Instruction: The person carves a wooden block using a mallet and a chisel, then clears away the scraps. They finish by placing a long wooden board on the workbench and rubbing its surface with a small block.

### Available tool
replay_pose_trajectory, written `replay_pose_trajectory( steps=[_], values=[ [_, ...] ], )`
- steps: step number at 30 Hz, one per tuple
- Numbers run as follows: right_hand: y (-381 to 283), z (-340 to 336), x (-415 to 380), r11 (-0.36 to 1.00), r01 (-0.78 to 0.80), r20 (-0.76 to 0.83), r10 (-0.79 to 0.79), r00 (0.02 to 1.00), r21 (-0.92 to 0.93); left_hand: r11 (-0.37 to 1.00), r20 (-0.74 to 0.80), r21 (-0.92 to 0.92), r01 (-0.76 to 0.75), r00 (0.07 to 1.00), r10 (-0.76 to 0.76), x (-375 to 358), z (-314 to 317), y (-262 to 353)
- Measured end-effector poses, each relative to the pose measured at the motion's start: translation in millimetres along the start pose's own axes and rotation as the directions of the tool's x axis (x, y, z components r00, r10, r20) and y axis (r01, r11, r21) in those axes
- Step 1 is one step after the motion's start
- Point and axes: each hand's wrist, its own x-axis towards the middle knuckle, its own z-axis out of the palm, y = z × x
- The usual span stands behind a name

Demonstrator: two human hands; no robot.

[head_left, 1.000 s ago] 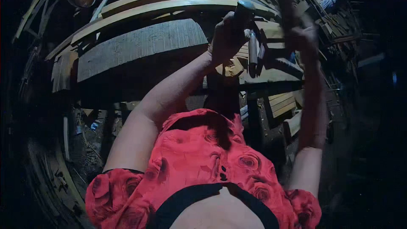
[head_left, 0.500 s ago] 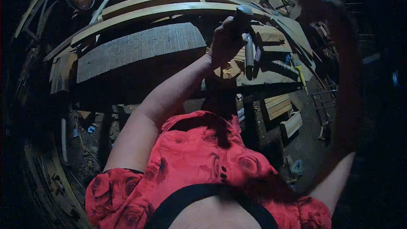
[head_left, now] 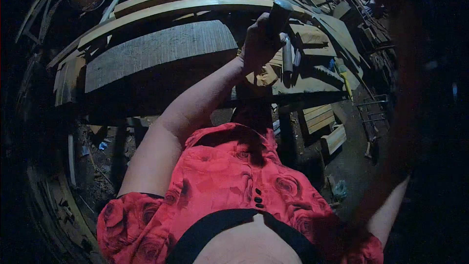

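Observation:
My left hand is closed around an upright dark cylindrical tool handle with a rounded, worn grey top. Its lower end is hidden behind the hand, so the kind of tool does not show. Just below the hand lies a rough, pale cut piece of wood. A grey cylindrical bar rests close by on the right. My right arm is raised in deep shadow along the right side; its hand is not visible at the top.
A thick timber block lies left of my left hand, with long planks behind it. To the right are a wooden block and a yellow-handled tool. Slatted wood and an offcut are on the floor.
My right hand, blurred at the upper right before, has risen out of sight. My left hand keeps its hold on the handle. The view has tilted slightly.

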Motion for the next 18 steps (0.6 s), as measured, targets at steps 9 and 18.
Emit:
replay_pose_trajectory(
  steps=[9, 18],
  values=[
    [7.5, 11.6, 6.8, 0.982, -0.066, 0.192, 0.032, 0.981, 0.178, 0.997, -0.013, 0.031, -0.074, 0.997, 0.075, -0.6, 0.2, 0.5],
    [-10.7, 41.3, -7.8, 0.891, -0.163, 0.152, 0.107, 0.982, 0.423, 0.989, 0.006, 0.120, -0.088, 0.996, 0.088, -0.5, 5.3, -6.6]
  ],
)
